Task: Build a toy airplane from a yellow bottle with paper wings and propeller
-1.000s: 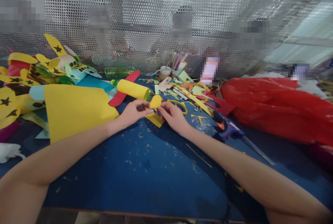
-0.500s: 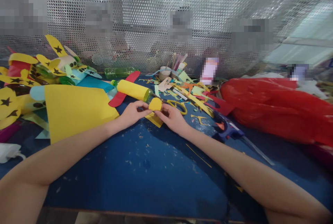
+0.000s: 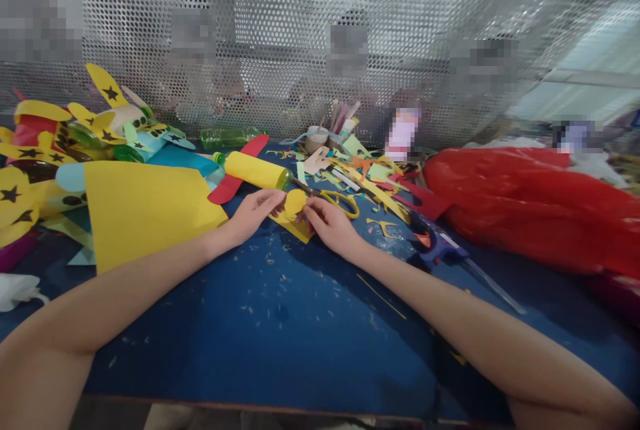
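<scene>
A small rounded yellow cutout (image 3: 295, 203), like foam sheet or thick paper, is held up between my two hands over the blue table. My left hand (image 3: 256, 215) pinches at its left edge, fingers bunched together. On the opposite edge, the thumb and fingers of my right hand (image 3: 334, 225) grip it. Below it lies a flat yellow scrap (image 3: 299, 233), partly covered by the cutout. Just beyond my hands, a green bottle wrapped in yellow (image 3: 257, 170) rests across a red strip (image 3: 225, 191). Yellow-handled scissors (image 3: 345, 204) lie beside my right hand.
A large yellow sheet (image 3: 150, 213) and decorated bottle crafts (image 3: 125, 120) occupy the left. Coloured scraps (image 3: 357, 170) are strewn at the back. A blue glue gun (image 3: 445, 248) and red plastic bag (image 3: 525, 210) lie right. Perforated metal (image 3: 280, 23) stands behind the table.
The yellow cutout has tilted and shifted slightly left and down. My left fingers have straightened and drawn together, and my right fingers have moved a little along its edge.
</scene>
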Demonstrator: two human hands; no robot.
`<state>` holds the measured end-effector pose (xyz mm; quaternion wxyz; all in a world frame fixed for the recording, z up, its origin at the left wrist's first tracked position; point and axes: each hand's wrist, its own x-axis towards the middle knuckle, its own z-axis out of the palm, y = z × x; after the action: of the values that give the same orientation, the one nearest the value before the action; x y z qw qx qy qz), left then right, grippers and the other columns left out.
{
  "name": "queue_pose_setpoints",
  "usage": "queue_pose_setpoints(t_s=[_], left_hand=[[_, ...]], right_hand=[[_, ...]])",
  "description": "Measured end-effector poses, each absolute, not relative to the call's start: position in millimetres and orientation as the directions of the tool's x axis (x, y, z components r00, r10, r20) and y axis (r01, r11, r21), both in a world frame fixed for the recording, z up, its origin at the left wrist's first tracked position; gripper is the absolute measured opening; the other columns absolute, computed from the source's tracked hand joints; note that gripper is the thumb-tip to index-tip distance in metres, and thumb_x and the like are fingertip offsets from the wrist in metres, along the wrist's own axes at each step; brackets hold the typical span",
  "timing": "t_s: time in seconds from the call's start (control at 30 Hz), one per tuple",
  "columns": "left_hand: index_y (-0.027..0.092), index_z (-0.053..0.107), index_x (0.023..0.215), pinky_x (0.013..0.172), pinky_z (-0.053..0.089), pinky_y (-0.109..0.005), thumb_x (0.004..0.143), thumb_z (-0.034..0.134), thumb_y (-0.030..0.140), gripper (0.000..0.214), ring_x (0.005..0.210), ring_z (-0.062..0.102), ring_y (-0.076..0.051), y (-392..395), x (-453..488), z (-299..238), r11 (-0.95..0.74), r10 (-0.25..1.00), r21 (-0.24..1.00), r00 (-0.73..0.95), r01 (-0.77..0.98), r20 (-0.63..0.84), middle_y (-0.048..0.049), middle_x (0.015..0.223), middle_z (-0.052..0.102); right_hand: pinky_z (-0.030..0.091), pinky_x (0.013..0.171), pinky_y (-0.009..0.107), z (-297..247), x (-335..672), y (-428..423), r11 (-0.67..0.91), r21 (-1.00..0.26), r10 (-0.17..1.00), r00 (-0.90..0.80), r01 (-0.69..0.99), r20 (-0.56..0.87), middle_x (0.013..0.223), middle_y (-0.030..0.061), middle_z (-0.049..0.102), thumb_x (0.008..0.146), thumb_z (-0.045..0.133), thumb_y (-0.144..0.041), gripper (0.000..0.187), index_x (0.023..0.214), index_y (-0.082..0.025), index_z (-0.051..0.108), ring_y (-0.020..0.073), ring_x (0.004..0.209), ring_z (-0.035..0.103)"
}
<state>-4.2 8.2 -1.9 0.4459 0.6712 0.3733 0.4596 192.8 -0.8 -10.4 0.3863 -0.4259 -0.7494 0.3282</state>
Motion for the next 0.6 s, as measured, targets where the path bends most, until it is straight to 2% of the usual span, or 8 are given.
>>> queue_pose_setpoints(t_s=[0.13, 0.33, 0.5, 0.6], left_hand=[[0.015, 0.068, 0.088, 0.074, 0.050, -0.029, 0.080, 0.060, 0.051, 0.038, 0.075, 0.060, -0.016, 6.9, -3.0, -1.1, -0.361, 0.903, 0.921, 0.301, 0.143, 0.307, -0.0053, 0.085, 0.070], [0.015, 0.070, 0.087, 0.069, 0.049, -0.029, 0.082, 0.059, 0.045, 0.032, 0.070, 0.060, -0.016, 9.2, -4.3, -2.2, -0.385, 0.899, 0.901, 0.300, 0.199, 0.318, -0.0042, 0.081, 0.070], [0.015, 0.071, 0.088, 0.075, 0.049, -0.030, 0.080, 0.062, 0.047, 0.034, 0.078, 0.063, -0.018, 9.5, -4.0, -4.3, -0.362, 0.903, 0.912, 0.315, 0.193, 0.292, -0.0040, 0.085, 0.072], [0.015, 0.072, 0.088, 0.075, 0.050, -0.031, 0.078, 0.064, 0.047, 0.035, 0.079, 0.064, -0.018, 9.1, -3.4, -4.3, -0.344, 0.903, 0.923, 0.331, 0.174, 0.274, -0.0046, 0.087, 0.073]], right_hand=[[0.050, 0.055, 0.029, -9.8, 193.5, -3.1, 0.456, -0.769, 0.881, -0.354, 0.448, 0.316, 0.080, 0.0039, 0.068, 0.092, 0.043, -0.033, 0.021, 0.084, -0.021, 0.058, 0.0143, 0.056, 0.057], [0.050, 0.060, 0.030, -8.2, 192.0, -4.1, 0.493, -0.755, 0.865, -0.334, 0.433, 0.373, 0.084, 0.0046, 0.066, 0.088, 0.051, -0.034, 0.015, 0.093, -0.020, 0.056, 0.0156, 0.067, 0.060], [0.048, 0.055, 0.026, -9.3, 191.1, -4.0, 0.510, -0.792, 0.854, -0.312, 0.337, 0.417, 0.094, 0.0024, 0.058, 0.082, 0.062, -0.030, 0.039, 0.116, -0.023, 0.045, 0.0105, 0.060, 0.055], [0.046, 0.052, 0.025, -9.5, 191.4, -4.8, 0.529, -0.780, 0.838, -0.346, 0.333, 0.421, 0.099, 0.0027, 0.055, 0.083, 0.060, -0.025, 0.044, 0.124, -0.025, 0.044, 0.0082, 0.057, 0.052]])
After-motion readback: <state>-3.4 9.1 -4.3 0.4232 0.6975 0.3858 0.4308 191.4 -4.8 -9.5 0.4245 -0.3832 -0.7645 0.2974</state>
